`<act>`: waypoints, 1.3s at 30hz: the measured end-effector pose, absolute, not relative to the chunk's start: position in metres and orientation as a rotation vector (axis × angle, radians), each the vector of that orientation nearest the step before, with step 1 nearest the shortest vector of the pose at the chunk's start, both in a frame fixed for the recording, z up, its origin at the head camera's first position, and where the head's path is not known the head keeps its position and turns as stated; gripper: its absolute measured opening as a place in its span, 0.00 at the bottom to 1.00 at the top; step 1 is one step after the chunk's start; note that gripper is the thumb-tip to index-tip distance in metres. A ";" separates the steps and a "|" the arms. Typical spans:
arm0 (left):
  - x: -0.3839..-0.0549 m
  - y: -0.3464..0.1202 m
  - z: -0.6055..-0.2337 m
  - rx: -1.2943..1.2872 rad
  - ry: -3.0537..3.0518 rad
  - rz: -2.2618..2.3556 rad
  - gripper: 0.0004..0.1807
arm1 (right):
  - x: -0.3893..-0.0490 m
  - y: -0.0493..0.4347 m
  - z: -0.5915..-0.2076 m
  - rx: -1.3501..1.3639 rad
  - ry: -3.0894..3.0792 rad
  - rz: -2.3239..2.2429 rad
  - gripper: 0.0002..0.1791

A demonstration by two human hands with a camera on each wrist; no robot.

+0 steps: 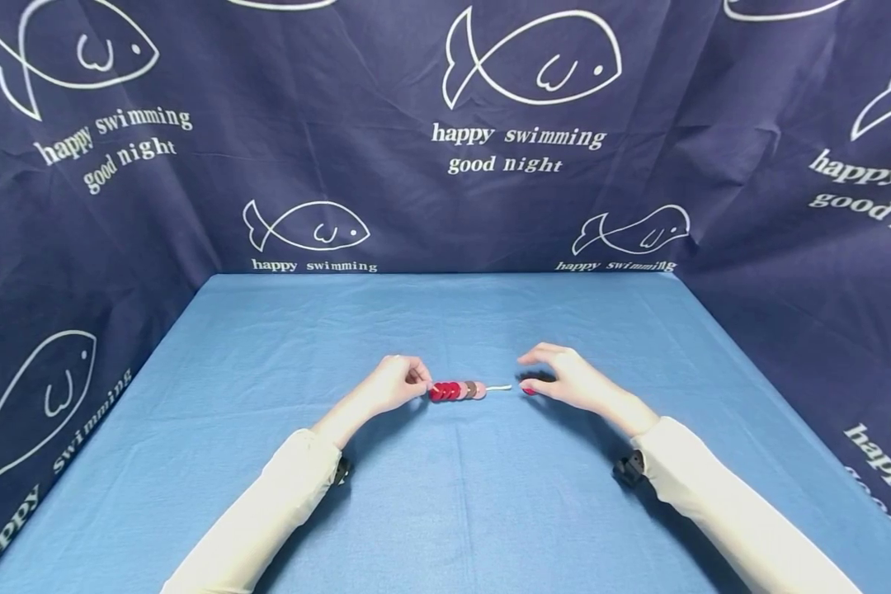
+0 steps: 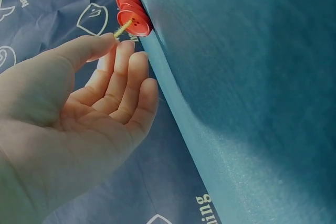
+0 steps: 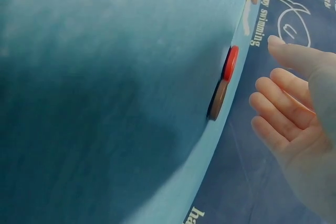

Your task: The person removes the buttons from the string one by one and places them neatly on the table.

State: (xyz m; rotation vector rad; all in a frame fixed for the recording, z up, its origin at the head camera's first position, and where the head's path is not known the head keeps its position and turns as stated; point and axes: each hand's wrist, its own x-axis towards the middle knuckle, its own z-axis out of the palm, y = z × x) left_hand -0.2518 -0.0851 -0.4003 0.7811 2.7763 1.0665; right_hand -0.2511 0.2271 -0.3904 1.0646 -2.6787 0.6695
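My left hand [image 1: 399, 384] pinches one end of a pale string [image 2: 124, 27] between thumb and fingertips. Threaded on that string is a row of red, pink and brown buttons [image 1: 457, 391], lying close against the blue cloth. The string's other end [image 1: 499, 388] sticks out to the right of the row. My right hand [image 1: 564, 379] hovers with fingers spread and nothing in them, just right of that end. Beside its thumb, a loose red button [image 3: 231, 63] and a brown button [image 3: 218, 101] lie together on the cloth; in the head view the hand mostly hides them.
A blue cloth [image 1: 445, 495] covers the table. Dark blue curtains [image 1: 401, 107] with white fish drawings and lettering hang behind it and at both sides. A black wrist camera [image 1: 629, 469] is strapped at the right cuff.
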 end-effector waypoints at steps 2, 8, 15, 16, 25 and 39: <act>-0.252 -0.085 -0.401 0.790 2.775 1.071 0.02 | -0.251 0.225 -0.390 1.077 -2.675 0.669 0.18; -0.251 -0.086 -0.403 0.815 2.774 1.082 0.02 | -0.251 0.219 -0.390 1.113 -2.680 0.674 0.18; -0.253 -0.087 -0.405 0.824 2.772 1.092 0.02 | -0.252 0.210 -0.392 1.135 -2.678 0.673 0.18; -0.253 -0.087 -0.405 0.836 2.768 1.106 0.02 | -0.252 0.209 -0.392 1.140 -2.676 0.674 0.18; -0.255 -0.089 -0.405 0.905 2.754 1.150 0.03 | -0.253 0.197 -0.389 1.175 -2.668 0.674 0.18; -0.251 -0.084 -0.399 0.783 2.744 1.057 0.03 | -0.253 0.187 -0.390 1.207 -2.719 0.673 0.21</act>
